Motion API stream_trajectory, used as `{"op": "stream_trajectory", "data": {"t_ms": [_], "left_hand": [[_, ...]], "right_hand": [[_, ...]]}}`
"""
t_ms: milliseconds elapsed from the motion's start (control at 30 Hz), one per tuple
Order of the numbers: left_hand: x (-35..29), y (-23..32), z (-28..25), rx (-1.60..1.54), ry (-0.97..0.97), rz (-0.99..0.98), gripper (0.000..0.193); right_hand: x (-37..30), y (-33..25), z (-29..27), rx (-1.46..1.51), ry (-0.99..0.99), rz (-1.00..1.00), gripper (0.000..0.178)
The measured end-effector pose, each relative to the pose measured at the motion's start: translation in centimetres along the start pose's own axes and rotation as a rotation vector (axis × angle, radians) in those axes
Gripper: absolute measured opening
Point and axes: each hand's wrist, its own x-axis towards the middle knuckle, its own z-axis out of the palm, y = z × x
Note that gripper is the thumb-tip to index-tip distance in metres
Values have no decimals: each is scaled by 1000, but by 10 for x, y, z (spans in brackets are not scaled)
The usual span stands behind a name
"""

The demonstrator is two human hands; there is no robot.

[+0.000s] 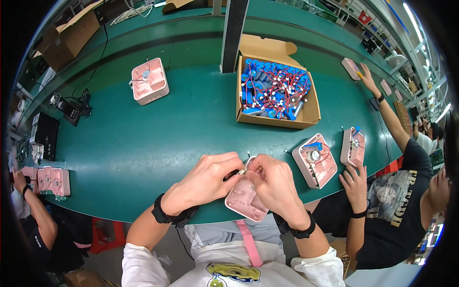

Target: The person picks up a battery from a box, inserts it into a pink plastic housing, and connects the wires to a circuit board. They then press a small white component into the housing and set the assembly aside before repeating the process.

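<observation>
A pink plastic housing [244,201], open side up, lies at the near edge of the green table under both my hands. My left hand [210,179] is closed in a pinch over its far left side, holding a small pale connector-like piece [242,171] with something dark beside it. Closed too, my right hand [277,184] has its thumb and fingertips pressed together right against that piece. Whatever those right fingertips grip is hidden. The hands nearly touch, and they cover the housing's far part.
An open cardboard box [282,123] holds many blue battery cells with red wires. Pink housings stand at right [314,179], far right [353,153] and back left [158,93]. A metal post [233,36] rises behind. A co-worker's hand [355,184] is at right; another person works at far left.
</observation>
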Motion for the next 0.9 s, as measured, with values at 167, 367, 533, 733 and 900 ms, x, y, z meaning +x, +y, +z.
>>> {"op": "stream_trajectory", "data": {"t_ms": [167, 367, 533, 733, 900], "left_hand": [[5, -2, 2, -47, 11, -18, 13], [1, -2, -3, -176, -24, -302, 20], [5, -8, -4, -203, -57, -337, 25], [8, -13, -1, -210, -60, -290, 26], [2, -9, -5, -255, -54, -288, 26]], "right_hand": [[1, 5, -2, -52, 31, -23, 10], [5, -2, -25, -142, 49, -168, 15], [56, 16, -86, -166, 300, -18, 21], [109, 33, -80, -137, 405, 81, 23], [113, 20, -75, 150, 298, 71, 20]]}}
